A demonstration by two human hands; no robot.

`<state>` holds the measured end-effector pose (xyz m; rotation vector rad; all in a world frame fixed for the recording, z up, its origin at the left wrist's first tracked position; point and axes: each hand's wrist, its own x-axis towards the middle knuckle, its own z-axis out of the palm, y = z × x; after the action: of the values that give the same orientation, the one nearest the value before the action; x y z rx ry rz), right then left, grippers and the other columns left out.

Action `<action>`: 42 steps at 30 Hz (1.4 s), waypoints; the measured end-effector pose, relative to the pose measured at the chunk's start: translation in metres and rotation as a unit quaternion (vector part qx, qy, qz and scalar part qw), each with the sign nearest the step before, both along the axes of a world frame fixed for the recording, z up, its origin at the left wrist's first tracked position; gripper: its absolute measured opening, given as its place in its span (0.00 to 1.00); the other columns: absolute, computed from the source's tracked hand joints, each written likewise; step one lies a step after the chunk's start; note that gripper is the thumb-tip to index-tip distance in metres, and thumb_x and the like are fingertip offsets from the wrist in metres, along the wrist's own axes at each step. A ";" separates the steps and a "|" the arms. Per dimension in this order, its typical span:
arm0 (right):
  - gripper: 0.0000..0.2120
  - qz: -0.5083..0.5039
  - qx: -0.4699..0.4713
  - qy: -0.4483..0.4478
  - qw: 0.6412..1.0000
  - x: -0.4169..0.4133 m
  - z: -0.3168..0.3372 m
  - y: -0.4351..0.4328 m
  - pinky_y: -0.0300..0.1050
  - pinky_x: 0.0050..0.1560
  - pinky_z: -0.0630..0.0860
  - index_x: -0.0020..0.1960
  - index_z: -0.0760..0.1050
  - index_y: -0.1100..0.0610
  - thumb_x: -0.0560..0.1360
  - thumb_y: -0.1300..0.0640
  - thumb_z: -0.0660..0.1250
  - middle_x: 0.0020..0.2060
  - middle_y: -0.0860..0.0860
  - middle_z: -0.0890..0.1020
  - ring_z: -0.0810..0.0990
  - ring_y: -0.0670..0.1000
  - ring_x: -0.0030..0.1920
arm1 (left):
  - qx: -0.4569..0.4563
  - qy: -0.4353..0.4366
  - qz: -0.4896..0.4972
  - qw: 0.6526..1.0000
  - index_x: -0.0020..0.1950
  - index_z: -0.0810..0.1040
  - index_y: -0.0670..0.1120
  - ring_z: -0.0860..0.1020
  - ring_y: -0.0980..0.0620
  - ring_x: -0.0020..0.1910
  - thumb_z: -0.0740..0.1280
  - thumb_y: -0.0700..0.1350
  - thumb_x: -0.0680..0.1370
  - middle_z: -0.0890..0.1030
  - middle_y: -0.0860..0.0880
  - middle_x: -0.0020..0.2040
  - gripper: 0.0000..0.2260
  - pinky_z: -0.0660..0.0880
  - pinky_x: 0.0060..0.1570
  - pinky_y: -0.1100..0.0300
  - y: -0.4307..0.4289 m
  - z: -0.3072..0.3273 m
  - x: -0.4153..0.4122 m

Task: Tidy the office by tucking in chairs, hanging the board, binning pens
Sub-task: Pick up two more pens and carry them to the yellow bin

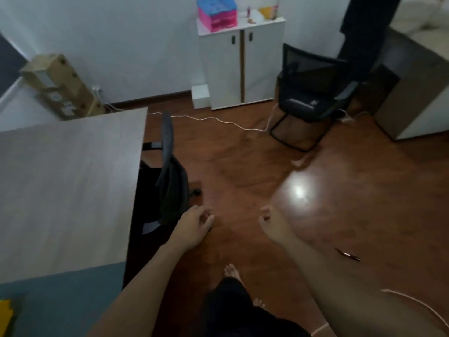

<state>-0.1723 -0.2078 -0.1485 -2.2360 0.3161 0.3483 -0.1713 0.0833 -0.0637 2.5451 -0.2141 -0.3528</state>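
Two hands are held empty above the floor: the left hand (194, 228) loosely curled beside the tucked chair (170, 171), the right hand (273, 226) curled, a pen (347, 254) lying right of it.

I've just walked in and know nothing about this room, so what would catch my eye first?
Two bare hands reach out low in the middle, the left hand near a black chair tucked against the desk, the right hand loosely curled and empty. A bright glare shines on the wooden floor, with a pen lying at lower right. At the far wall, a pink and blue box sits atop a white cabinet, beside a second chair.
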 end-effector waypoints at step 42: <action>0.11 -0.367 0.014 0.145 0.919 -0.055 -0.058 -0.564 0.42 0.49 0.72 0.60 0.82 0.56 0.79 0.56 0.70 0.47 0.49 0.84 0.84 0.54 0.53 | 0.001 0.120 -0.292 0.949 0.65 0.85 0.47 0.85 0.48 0.57 0.68 0.47 0.84 0.87 0.47 0.60 0.12 0.75 0.53 0.60 -0.635 -0.113 0.175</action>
<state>-0.2276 -0.7723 -0.2066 -1.8629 1.2510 0.2647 0.0037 -0.5521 -0.1762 2.3633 -0.8763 -0.8793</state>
